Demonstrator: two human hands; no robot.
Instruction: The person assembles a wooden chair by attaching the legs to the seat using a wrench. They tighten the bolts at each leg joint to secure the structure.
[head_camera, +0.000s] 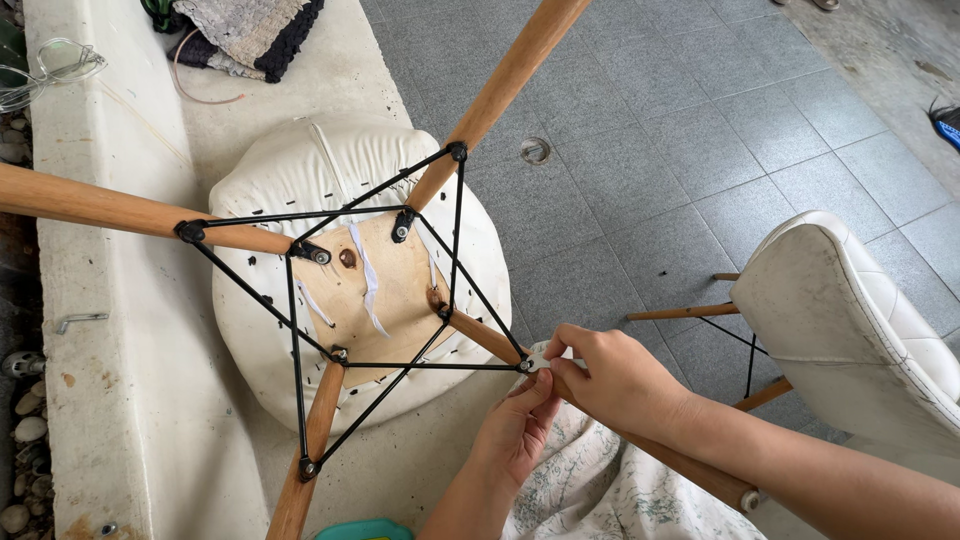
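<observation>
An upturned white cushioned chair (270, 170) lies seat-down on a pale concrete ledge (130, 400), its wooden legs pointing up toward me. Thin black metal rods (400, 366) brace the legs together. My right hand (615, 375) pinches the joint where a rod meets the nearest wooden leg (485, 335), with a small white piece between the fingertips. My left hand (515, 430) comes up from below and touches the same joint with its fingertips. I cannot tell whether either hand holds a tool.
A second white chair (850, 330) stands upright at the right on grey floor tiles. A folded woven cloth (250, 30) and clear glasses (55, 65) lie at the ledge's far end. A metal hex key (80, 321) rests on the ledge. Floral fabric (600, 480) covers my lap.
</observation>
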